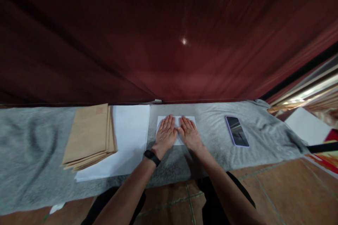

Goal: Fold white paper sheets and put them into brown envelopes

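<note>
1. While both hands lie flat, fingers extended, left hand (pixel 166 134) and right hand (pixel 189 133) press the white paper (pixel 189 119), gripping nothing.
2. Paper lies right of the envelope stack (pixel 89 135), left of the phone (pixel 237 131).

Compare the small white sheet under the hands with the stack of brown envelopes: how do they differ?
The white sheet is white and small; the brown envelopes are tan and larger. The sheet looks like one folded piece, pressed flat under the left hand and right hand; the envelopes form a fanned, untouched stack. The sheet lies on the grey cloth; the envelopes overlap a large white paper. Both are flat paper.
</note>
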The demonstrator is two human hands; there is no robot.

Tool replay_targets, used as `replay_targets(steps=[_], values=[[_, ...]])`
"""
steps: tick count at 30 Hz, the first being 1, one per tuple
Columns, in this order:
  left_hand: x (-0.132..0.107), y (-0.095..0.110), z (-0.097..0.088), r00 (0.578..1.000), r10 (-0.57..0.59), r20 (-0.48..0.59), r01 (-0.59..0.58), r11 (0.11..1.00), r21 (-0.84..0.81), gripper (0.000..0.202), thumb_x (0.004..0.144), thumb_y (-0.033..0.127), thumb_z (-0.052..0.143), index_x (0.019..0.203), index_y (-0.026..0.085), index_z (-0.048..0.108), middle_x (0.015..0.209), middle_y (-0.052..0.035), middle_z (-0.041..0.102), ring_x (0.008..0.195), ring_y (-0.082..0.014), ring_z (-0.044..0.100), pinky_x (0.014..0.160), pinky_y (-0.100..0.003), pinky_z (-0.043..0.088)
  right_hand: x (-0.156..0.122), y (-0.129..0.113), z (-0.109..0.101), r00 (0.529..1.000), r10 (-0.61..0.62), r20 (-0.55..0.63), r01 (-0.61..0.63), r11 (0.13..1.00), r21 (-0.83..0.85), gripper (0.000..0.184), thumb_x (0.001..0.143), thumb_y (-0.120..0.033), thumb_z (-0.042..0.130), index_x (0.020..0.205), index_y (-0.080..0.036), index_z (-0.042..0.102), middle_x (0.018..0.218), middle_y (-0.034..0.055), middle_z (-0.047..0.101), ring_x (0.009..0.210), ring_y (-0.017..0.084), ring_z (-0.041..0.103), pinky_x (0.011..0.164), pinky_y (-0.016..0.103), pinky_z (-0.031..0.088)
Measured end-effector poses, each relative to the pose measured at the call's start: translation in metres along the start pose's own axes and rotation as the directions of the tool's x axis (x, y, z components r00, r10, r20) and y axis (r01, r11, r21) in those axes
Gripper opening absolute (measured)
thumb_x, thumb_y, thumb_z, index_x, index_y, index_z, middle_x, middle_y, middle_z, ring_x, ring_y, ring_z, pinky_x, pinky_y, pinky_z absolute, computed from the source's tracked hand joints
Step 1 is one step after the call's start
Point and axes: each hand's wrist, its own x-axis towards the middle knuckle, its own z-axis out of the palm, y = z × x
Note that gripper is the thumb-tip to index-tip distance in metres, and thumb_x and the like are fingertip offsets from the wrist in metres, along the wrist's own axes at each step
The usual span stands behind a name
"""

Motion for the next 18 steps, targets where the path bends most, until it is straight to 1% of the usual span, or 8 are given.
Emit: replay_targets(steps=[3, 6, 9, 13, 16, 18], values=[[-0.002, -0.004, -0.001, 0.999, -0.027, -0.022, 0.028, 1.0, 0.014, 0.058, 0.098, 0.024, 0.03, 0.153, 0.005, 0.036, 0.161, -0.0153, 0.035, 0.152, -0.0238, 0.025, 0.125, -0.044, 0.021, -0.001, 0.004, 0.002, 0.999, 0.026, -0.048, -0.027, 0.999, -0.031, 0.058, 0.106, -0.042, 0.031, 0.152, -0.008, 0.04, 0.158, 0.0165, 0.039, 0.148, 0.027, 0.035, 0.121, 0.046, 0.029], [-0.004, -0.006, -0.002, 0.998, -0.052, -0.043, 0.053, 0.998, 0.028, 0.059, 0.098, 0.024, 0.032, 0.154, 0.007, 0.033, 0.161, -0.0156, 0.034, 0.152, -0.0234, 0.025, 0.125, -0.046, 0.019, -0.004, 0.01, 0.004, 0.994, 0.044, -0.095, -0.049, 0.998, -0.043, 0.059, 0.106, -0.043, 0.03, 0.153, -0.008, 0.039, 0.157, 0.0185, 0.04, 0.147, 0.029, 0.037, 0.119, 0.048, 0.031], [-0.007, -0.008, -0.003, 0.995, -0.081, -0.057, 0.084, 0.995, 0.049, 0.059, 0.098, 0.026, 0.033, 0.154, 0.008, 0.034, 0.161, -0.0155, 0.033, 0.152, -0.0246, 0.025, 0.124, -0.047, 0.019, -0.008, 0.017, 0.004, 0.991, 0.065, -0.119, -0.073, 0.995, -0.063, 0.062, 0.105, -0.045, 0.029, 0.152, -0.005, 0.038, 0.156, 0.02, 0.041, 0.145, 0.031, 0.038, 0.118, 0.049, 0.031], [-0.009, -0.012, -0.004, 0.988, -0.141, -0.057, 0.145, 0.987, 0.075, 0.06, 0.098, 0.027, 0.034, 0.153, 0.004, 0.037, 0.16, -0.0195, 0.033, 0.152, -0.0282, 0.026, 0.123, -0.047, 0.021, -0.015, 0.028, 0.0, 0.985, 0.114, -0.126, -0.125, 0.989, -0.082, 0.061, 0.105, -0.044, 0.032, 0.151, -0.004, 0.041, 0.155, 0.021, 0.043, 0.144, 0.033, 0.039, 0.117, 0.05, 0.031], [-0.009, -0.014, -0.005, 0.978, -0.2, -0.055, 0.204, 0.976, 0.081, 0.061, 0.097, 0.028, 0.034, 0.152, 0.002, 0.037, 0.159, -0.0204, 0.036, 0.151, -0.0287, 0.028, 0.123, -0.047, 0.023, -0.017, 0.036, -0.011, 0.97, 0.196, -0.14, -0.205, 0.977, -0.052, 0.055, 0.103, -0.039, 0.036, 0.147, -0.008, 0.046, 0.149, 0.0209, 0.051, 0.136, 0.033, 0.047, 0.111, 0.05, 0.037], [-0.009, -0.014, -0.005, 0.973, -0.226, -0.051, 0.23, 0.97, 0.082, 0.062, 0.096, 0.029, 0.035, 0.152, 0.003, 0.037, 0.158, -0.0199, 0.038, 0.151, -0.0282, 0.029, 0.122, -0.047, 0.024, -0.017, 0.04, -0.02, 0.954, 0.271, -0.13, -0.276, 0.961, -0.017, 0.05, 0.101, -0.035, 0.04, 0.143, -0.011, 0.052, 0.136, 0.0199, 0.061, 0.123, 0.032, 0.057, 0.103, 0.045, 0.043]])
